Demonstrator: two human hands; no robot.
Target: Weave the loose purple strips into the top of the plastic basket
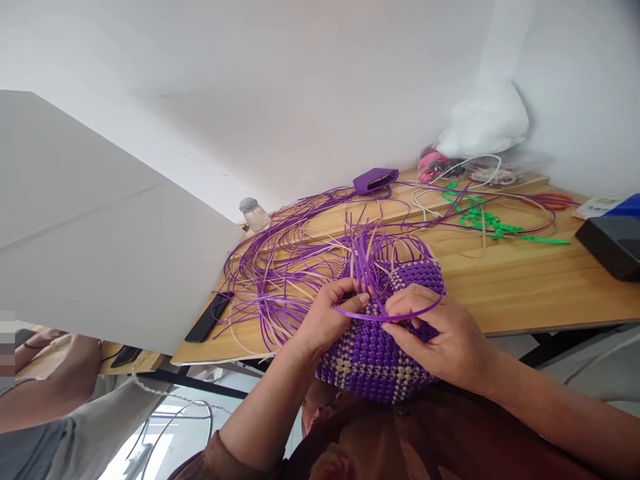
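A woven basket (pixel 370 350) of purple and beige plastic strips rests against my body at the table's front edge. Loose strip ends (pixel 367 250) stick up from its far side. My left hand (pixel 333 313) is closed at the basket's near left, thumb and forefinger pinching a purple strip. From there a purple strip (pixel 430 307) loops out to the right and curves back. My right hand (pixel 445 337) pinches purple strip between thumb and fingers, just right of the left hand. The exact points where the strips enter the weave are hidden by my fingers.
Long purple strips (pixel 265 287) spread over the table's left. A black phone (pixel 209 317), a lidded jar (pixel 254 215), a small purple woven piece (pixel 375 180), green strips (pixel 483 219) and a black box (pixel 610 247) lie around. Another person's arm (pixel 60 380) is at left, beyond a grey partition (pixel 100 227).
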